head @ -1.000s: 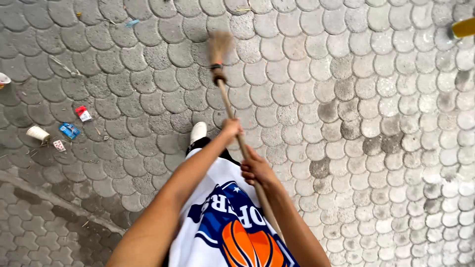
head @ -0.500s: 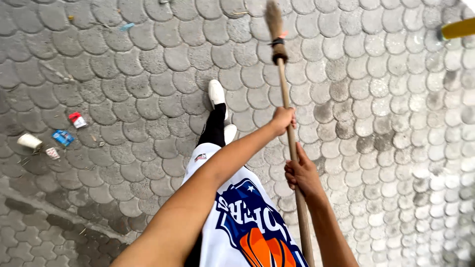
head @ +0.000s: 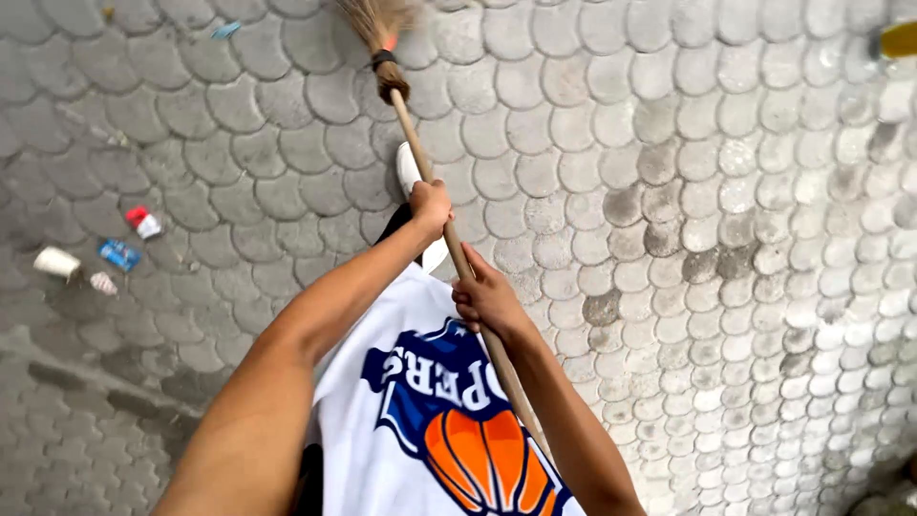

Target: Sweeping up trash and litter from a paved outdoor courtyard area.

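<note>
Your left hand [head: 430,205] is clamped round the wooden broom handle [head: 449,234], farther along it; your right hand [head: 487,298] is closed on it nearer your white shirt [head: 401,420]. Bristle head [head: 377,19] far, on scalloped paving [head: 726,239]. Litter [head: 95,253] lies left, well apart.

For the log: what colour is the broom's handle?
Light tan wood on the broom handle, gripped by left hand and right hand; head view.

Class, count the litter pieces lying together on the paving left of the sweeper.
4: a white paper cup, a blue wrapper, a red-and-white packet and a small crumpled scrap. Smaller bits may be missed.
</note>
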